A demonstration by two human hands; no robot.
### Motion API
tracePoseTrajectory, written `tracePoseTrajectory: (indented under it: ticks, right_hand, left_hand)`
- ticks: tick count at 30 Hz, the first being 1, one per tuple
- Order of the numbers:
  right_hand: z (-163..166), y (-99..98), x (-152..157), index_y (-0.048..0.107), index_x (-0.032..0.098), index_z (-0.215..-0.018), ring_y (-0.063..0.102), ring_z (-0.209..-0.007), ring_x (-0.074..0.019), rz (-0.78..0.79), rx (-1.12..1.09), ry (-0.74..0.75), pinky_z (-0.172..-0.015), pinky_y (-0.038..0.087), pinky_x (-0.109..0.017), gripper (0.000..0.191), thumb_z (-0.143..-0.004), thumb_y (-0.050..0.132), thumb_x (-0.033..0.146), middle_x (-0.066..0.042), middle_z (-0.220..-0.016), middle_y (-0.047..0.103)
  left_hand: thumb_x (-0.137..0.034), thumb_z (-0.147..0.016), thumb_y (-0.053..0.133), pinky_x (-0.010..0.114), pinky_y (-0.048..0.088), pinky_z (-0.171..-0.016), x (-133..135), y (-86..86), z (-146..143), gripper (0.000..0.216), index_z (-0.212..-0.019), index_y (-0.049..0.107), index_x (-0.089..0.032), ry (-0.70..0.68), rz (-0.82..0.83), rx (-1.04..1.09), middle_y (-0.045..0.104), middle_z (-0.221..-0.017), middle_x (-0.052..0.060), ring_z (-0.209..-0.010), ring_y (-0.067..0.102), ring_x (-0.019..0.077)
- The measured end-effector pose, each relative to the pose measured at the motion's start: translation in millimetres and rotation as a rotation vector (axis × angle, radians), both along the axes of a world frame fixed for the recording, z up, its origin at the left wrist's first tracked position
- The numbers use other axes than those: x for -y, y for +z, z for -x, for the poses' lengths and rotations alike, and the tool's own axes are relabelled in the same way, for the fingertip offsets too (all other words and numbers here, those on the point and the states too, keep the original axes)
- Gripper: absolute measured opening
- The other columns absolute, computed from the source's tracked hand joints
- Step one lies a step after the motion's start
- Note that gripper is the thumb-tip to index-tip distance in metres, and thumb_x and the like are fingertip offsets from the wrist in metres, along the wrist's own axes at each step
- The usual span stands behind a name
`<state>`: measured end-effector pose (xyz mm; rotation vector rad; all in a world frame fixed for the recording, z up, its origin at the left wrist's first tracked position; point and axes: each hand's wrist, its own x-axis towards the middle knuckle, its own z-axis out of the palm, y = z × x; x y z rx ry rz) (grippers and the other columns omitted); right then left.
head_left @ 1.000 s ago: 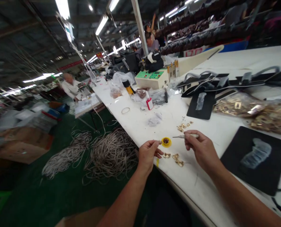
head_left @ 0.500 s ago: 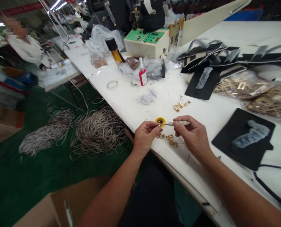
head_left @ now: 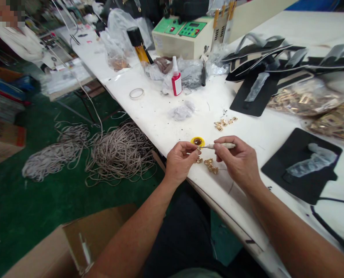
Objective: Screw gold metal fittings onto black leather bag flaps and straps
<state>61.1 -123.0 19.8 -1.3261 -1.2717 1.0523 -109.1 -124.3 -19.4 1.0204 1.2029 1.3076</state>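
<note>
Gold fitting [head_left: 198, 148]: I have it pinched between thumb and fingertips of the left hand [head_left: 179, 161], just over the near edge of the white table [head_left: 160, 123]. Right hand [head_left: 239, 157] grasps a pale-handled tool [head_left: 228, 145], thin shaft pointing left, tip at the fitting; too small for me to tell if it's seated. Yellow dish [head_left: 192, 142], brown stuff inside, sits just behind the fitting. Loose gold pieces [head_left: 210, 165] lie between the hands, a second cluster [head_left: 221, 124] farther back. Crumpled plastic [head_left: 182, 111] beyond the dish, then a red bottle [head_left: 177, 83], upright, in front of a green-topped machine [head_left: 179, 42]. Black panel [head_left: 299, 170] flat to the right, bagged hardware [head_left: 305, 100] behind it. Cord heap [head_left: 118, 154] on the floor, left.
</note>
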Motion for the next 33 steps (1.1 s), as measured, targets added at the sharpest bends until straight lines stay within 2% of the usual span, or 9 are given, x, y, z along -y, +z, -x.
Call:
tracePoseTrajectory:
  ticks: [8, 16, 25, 29, 33]
  right_hand:
    - [0.1, 0.2, 0.3, 0.07, 0.017, -0.09, 0.051, -0.048, -0.01, -0.005, 0.051, 0.001, -0.045, 0.039, -0.021, 0.028, -0.083, 0.071, 0.044, 0.002, -0.059, 0.061]
    - [-2.9, -4.5, 1.0, 0.069, 0.018, -0.091, 0.053, -0.052, -0.0112, -0.06, 0.141, 0.005, -0.053, 0.043, -0.024, 0.025, -0.087, 0.067, 0.043, 0.002, -0.063, 0.063]
    - [-6.0, -3.5, 0.3, 0.067, 0.019, -0.088, 0.051, -0.052, -0.0107, -0.107, 0.223, 0.05, -0.052, 0.039, -0.023, 0.02, -0.09, 0.062, 0.039, 0.003, -0.061, 0.062]
    - [-8.7, -0.7, -3.8, 0.068, 0.019, -0.089, 0.05, -0.045, -0.0103, -0.036, 0.224, 0.09, -0.048, 0.036, -0.022, 0.03, -0.09, 0.064, 0.049, 0.003, -0.057, 0.063]
    - [-12.2, -3.8, -7.6, 0.069, 0.018, -0.081, 0.053, -0.046, -0.0116, 0.009, 0.243, 0.043, -0.049, 0.037, -0.023, 0.044, -0.088, 0.066, 0.061, 0.001, -0.054, 0.064]
  left_hand:
    - [-0.025, -0.075, 0.082, 0.023, 0.057, -0.068, 1.2, -0.2, -0.4, 0.024, -0.092, 0.068, -0.017, 0.005, 0.003, -0.02, 0.073, -0.084, 0.001, -0.074, 0.069, 0.0117]
    - [-0.03, -0.076, 0.082, 0.027, 0.058, -0.071, 2.1, -2.2, -0.5, 0.025, -0.093, 0.069, -0.017, 0.012, -0.003, -0.018, 0.074, -0.085, 0.002, -0.078, 0.072, 0.015]
    - [-0.026, -0.078, 0.081, 0.024, 0.055, -0.066, 2.2, -5.3, 0.1, 0.019, -0.093, 0.072, -0.019, 0.01, -0.025, -0.058, 0.074, -0.083, 0.0, -0.069, 0.067, 0.0113]
    - [-0.028, -0.08, 0.08, 0.023, 0.053, -0.064, 4.0, -6.0, -0.4, 0.017, -0.093, 0.073, -0.019, 0.017, -0.035, -0.147, 0.075, -0.082, 0.0, -0.067, 0.065, 0.0112]
    - [-0.029, -0.081, 0.079, 0.022, 0.052, -0.064, 5.8, -7.9, -0.7, 0.015, -0.092, 0.074, -0.02, 0.011, -0.041, -0.206, 0.076, -0.085, 0.001, -0.068, 0.065, 0.0113]
